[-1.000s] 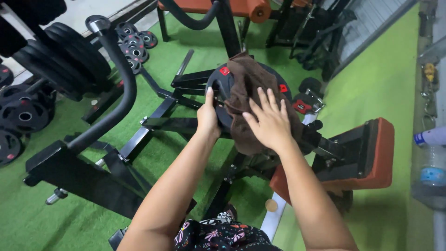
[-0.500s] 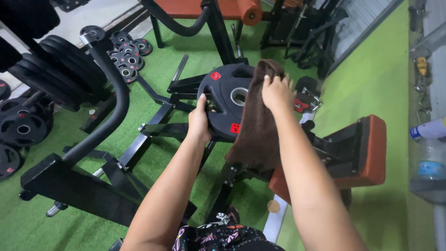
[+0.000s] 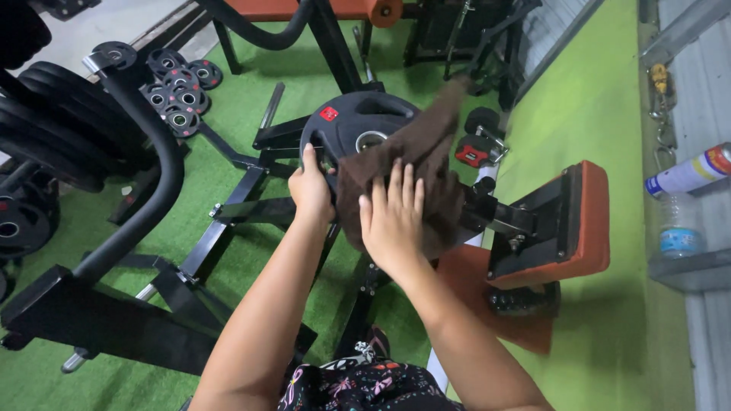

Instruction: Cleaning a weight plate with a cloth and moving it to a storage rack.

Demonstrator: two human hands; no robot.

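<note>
The black weight plate (image 3: 346, 125) is gripped at its nine-o'clock rim by the closed left hand (image 3: 310, 190). The brown towel (image 3: 426, 164) is pressed flat on the plate's face at about five o'clock under the spread right hand (image 3: 392, 217), its long axis trailing toward one o'clock.

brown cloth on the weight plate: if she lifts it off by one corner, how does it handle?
Probably floppy: the brown cloth drapes over the weight plate and bunches in folds under the flat right hand. Likely light for its size, since one corner trails up loosely. It looks thick and napped, so it should grip rather than slip. The left hand holds the plate's rim.
</note>
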